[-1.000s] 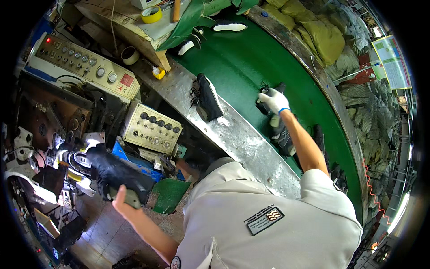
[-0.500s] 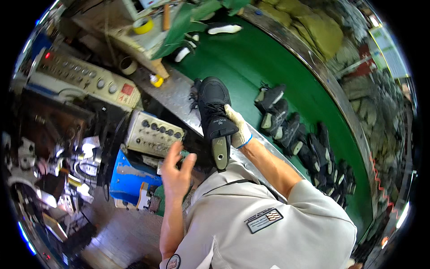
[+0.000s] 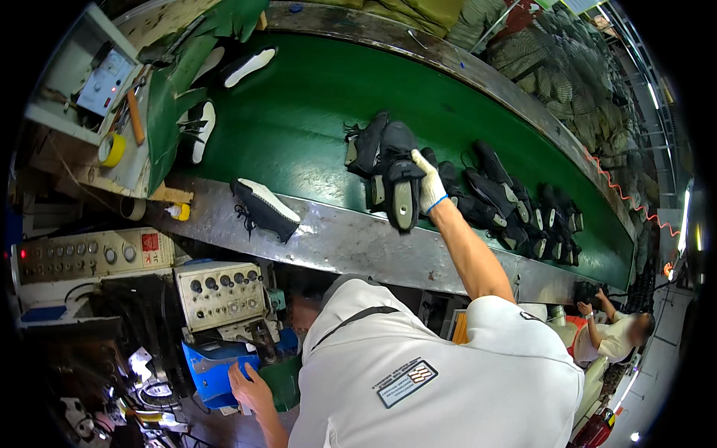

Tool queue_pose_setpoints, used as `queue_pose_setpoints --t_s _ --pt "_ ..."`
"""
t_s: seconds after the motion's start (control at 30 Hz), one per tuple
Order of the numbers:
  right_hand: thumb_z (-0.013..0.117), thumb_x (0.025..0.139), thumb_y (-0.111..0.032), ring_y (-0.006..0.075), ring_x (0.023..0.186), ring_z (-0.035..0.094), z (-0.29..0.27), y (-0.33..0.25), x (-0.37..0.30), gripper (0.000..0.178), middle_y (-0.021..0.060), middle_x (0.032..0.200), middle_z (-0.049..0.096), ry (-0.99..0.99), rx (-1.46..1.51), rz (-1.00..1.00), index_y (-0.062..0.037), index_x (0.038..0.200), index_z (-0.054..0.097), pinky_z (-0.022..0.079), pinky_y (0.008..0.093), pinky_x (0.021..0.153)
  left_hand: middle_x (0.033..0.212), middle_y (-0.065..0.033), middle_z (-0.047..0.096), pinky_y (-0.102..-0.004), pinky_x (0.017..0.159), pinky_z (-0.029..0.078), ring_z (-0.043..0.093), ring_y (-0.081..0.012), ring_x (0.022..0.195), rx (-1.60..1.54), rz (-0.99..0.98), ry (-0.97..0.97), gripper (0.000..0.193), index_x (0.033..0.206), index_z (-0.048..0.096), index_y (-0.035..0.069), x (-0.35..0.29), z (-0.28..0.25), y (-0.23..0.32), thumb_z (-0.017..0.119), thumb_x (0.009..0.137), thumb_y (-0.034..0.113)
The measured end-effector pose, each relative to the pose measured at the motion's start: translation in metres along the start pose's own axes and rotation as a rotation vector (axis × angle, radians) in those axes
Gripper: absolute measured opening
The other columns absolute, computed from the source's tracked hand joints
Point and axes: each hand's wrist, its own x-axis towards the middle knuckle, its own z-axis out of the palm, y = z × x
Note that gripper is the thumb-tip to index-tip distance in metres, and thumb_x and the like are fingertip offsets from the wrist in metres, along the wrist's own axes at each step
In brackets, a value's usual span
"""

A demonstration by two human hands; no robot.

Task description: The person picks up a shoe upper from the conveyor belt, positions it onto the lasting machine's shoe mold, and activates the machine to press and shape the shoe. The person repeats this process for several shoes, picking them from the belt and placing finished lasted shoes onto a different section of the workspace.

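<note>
My right hand (image 3: 427, 181), in a white knit glove with a blue cuff edge, grips a black lace-up shoe (image 3: 398, 144) by its side. A greenish-grey shoe last (image 3: 403, 207) with a hole sticks out of the shoe's opening. The held shoe is at the near side of a green conveyor belt (image 3: 314, 104), right beside another black shoe (image 3: 366, 142); whether it rests on the belt, I cannot tell. Bare and with its fingers apart, my left hand (image 3: 252, 390) hangs low by a blue machine housing (image 3: 213, 373), holding nothing.
Several black shoes (image 3: 489, 194) on lasts line the belt to the right. A white-soled shoe (image 3: 265, 209) lies sideways on the metal ledge (image 3: 336, 239). Control boxes with knobs (image 3: 224, 295) stand at left, below a bench with yellow tape (image 3: 112, 149). A person (image 3: 609, 332) works far right.
My right hand has carried the shoe from in front of my body out to the belt among other shoes. My left hand has dropped down and away from it. The view has turned.
</note>
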Motion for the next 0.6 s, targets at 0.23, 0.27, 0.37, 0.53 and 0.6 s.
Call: queue_pose_setpoints --t_s 0.23,0.27,0.37,0.53,0.6 --pt "0.056 0.088 -0.068 0.0412 0.13 0.052 -0.085 0.008 0.092 0.093 0.0294 0.143 0.05 0.782 -1.467 -0.406 0.0038 0.145 0.044 0.041 0.042 0.108 0.115 -0.0225 0.067 -0.0489 0.092 0.047 0.062 -0.04 0.107 0.177 0.082 -0.045 0.036 0.111 0.065 -0.003 0.003 0.009 0.002 0.047 0.103 0.027" --pt "0.058 0.086 -0.065 0.0407 0.129 0.053 -0.09 0.013 0.101 0.09 0.0273 0.144 0.05 0.799 -1.495 -0.503 0.0023 0.144 0.045 0.043 0.0431 0.107 0.115 -0.0219 0.067 -0.0485 0.091 0.048 0.063 -0.0397 0.106 0.194 0.065 -0.07 0.036 0.11 0.065 -0.003 0.003 0.008 0.001 0.047 0.103 0.028" --pt "0.058 0.086 -0.063 0.0404 0.128 0.054 -0.095 0.011 0.109 0.088 0.0272 0.142 0.051 0.837 -1.53 -0.451 0.0022 0.144 0.046 0.043 0.0433 0.107 0.113 -0.0207 0.067 -0.0481 0.089 0.048 0.063 -0.0386 0.102 0.197 0.054 -0.112 0.034 0.108 0.065 -0.002 0.008 0.009 0.006 0.046 0.103 0.026" --pt "0.062 0.087 -0.056 0.0397 0.126 0.055 -0.082 -0.026 0.137 0.077 0.0251 0.138 0.055 0.896 -1.53 -0.579 0.0032 0.136 0.054 0.044 0.0435 0.106 0.097 -0.0186 0.068 -0.0482 0.083 0.05 0.064 -0.0374 0.09 0.182 0.102 -0.084 0.031 0.099 0.067 0.0 0.012 0.007 0.016 0.045 0.102 0.021" --pt "0.063 0.088 -0.052 0.039 0.124 0.056 -0.051 -0.051 0.152 0.071 0.024 0.136 0.056 0.917 -1.51 -0.707 0.0018 0.133 0.056 0.045 0.0434 0.104 0.094 -0.0175 0.067 -0.0481 0.081 0.051 0.064 -0.036 0.088 0.252 0.142 -0.093 0.027 0.098 0.068 0.001 0.011 0.01 0.012 0.048 0.1 0.02"
